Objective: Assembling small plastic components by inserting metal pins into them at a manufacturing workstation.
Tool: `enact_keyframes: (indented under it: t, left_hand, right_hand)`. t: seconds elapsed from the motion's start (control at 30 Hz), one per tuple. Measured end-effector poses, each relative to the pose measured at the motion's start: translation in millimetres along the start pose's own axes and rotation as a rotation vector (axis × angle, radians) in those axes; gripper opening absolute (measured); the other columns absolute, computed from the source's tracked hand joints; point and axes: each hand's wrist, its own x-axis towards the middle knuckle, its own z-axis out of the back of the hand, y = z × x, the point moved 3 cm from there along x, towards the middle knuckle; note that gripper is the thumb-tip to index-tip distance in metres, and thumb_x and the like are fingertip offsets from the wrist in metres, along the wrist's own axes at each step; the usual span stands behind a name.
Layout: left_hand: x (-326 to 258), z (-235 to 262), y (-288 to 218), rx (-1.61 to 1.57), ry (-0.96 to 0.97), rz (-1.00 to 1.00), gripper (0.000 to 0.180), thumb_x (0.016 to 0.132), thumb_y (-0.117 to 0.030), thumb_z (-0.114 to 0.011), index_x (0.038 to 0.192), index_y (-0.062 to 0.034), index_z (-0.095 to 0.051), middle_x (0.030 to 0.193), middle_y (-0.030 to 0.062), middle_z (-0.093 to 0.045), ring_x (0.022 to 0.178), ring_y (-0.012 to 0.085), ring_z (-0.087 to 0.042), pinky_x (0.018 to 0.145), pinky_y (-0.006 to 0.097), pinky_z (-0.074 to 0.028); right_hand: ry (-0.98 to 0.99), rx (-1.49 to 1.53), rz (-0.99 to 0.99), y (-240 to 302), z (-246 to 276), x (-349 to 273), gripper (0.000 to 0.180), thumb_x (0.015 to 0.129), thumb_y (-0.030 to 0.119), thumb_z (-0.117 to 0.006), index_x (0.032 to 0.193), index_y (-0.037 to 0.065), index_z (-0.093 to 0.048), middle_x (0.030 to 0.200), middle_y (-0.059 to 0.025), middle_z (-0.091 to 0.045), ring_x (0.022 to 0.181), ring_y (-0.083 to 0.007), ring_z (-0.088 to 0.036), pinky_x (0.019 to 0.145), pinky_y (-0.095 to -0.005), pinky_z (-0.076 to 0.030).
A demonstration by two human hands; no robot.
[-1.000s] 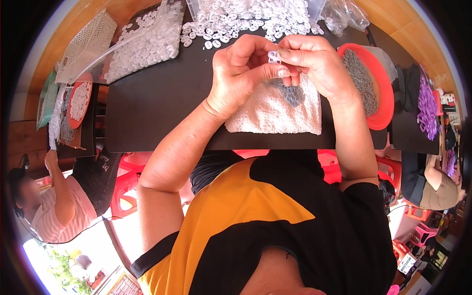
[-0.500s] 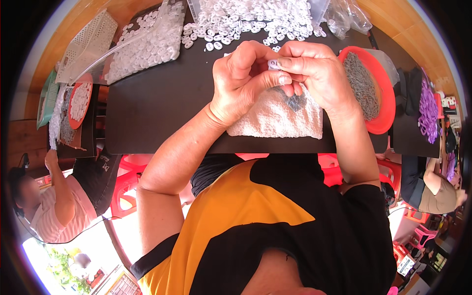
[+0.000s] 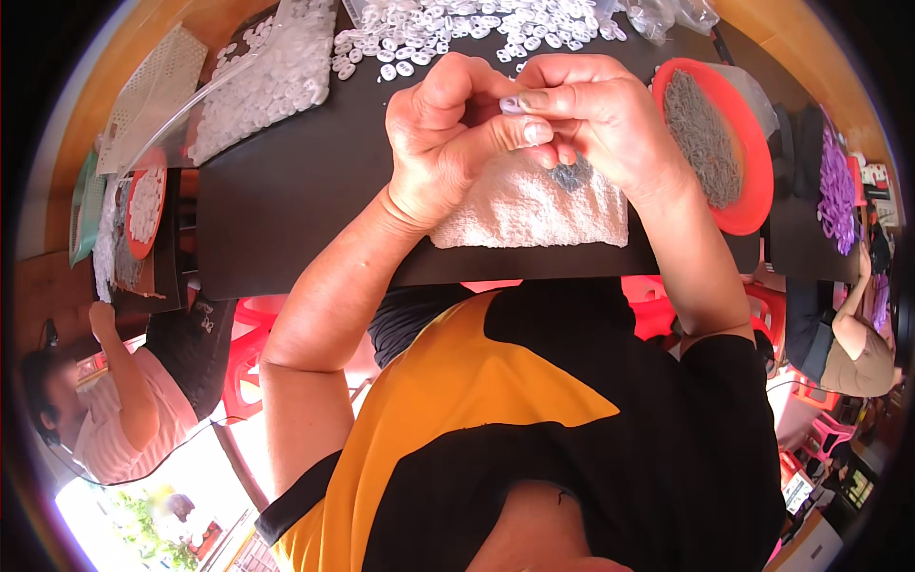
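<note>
White plastic ring [image 3: 512,103] pinched between left hand [image 3: 448,143] and right hand [image 3: 596,119].

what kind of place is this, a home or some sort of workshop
Most likely a small hand-assembly workshop. A black table carries heaps of small white plastic rings and a red bowl of tiny grey metal parts. Other people sit at neighbouring tables with similar piles.

Bright daylight, glare blown out at lower left, strong fisheye bending and dark vignette at the rim.
</note>
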Motion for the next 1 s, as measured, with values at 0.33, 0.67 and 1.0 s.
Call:
enact_keyframes:
  t: [0.33,0.67,1.0]
  left_hand:
    - [0.6,6.3,2.0,0.155,0.060,-0.077,0.017,0.084,0.007,-0.068,0.088,0.0032,-0.052,0.078,0.0129,-0.067,0.072,0.0217,-0.071,0.066,0.031,-0.061]
    - [-1.1,6.3,15.1,0.174,-0.087,0.045,0.027,0.079,0.006,-0.074,0.101,0.0014,-0.059,0.091,0.0051,-0.065,0.084,0.0112,-0.064,0.077,0.025,-0.054]
    - [1.3,3.7,10.4,0.246,-0.138,0.032,0.030,0.075,0.003,-0.079,0.099,-0.0014,-0.061,0.085,0.0005,-0.063,0.075,0.0058,-0.058,0.069,0.021,-0.050]
  right_hand:
    - [0.047,0.034,0.009,-5.1,0.2,2.2,0.021,0.092,0.017,-0.059,0.089,-0.003,-0.063,0.071,-0.0055,-0.062,0.057,-0.0115,-0.059,0.048,-0.0200,-0.040]
    - [-0.100,-0.209,0.104,3.6,10.5,2.3,0.021,0.095,0.019,-0.057,0.089,0.000,-0.063,0.071,-0.0008,-0.058,0.061,-0.0079,-0.055,0.054,-0.0187,-0.040]
    - [-0.187,-0.298,0.135,5.1,4.3,-0.3,0.019,0.093,0.018,-0.059,0.090,-0.001,-0.065,0.072,-0.0007,-0.060,0.061,-0.0069,-0.053,0.056,-0.0192,-0.041]
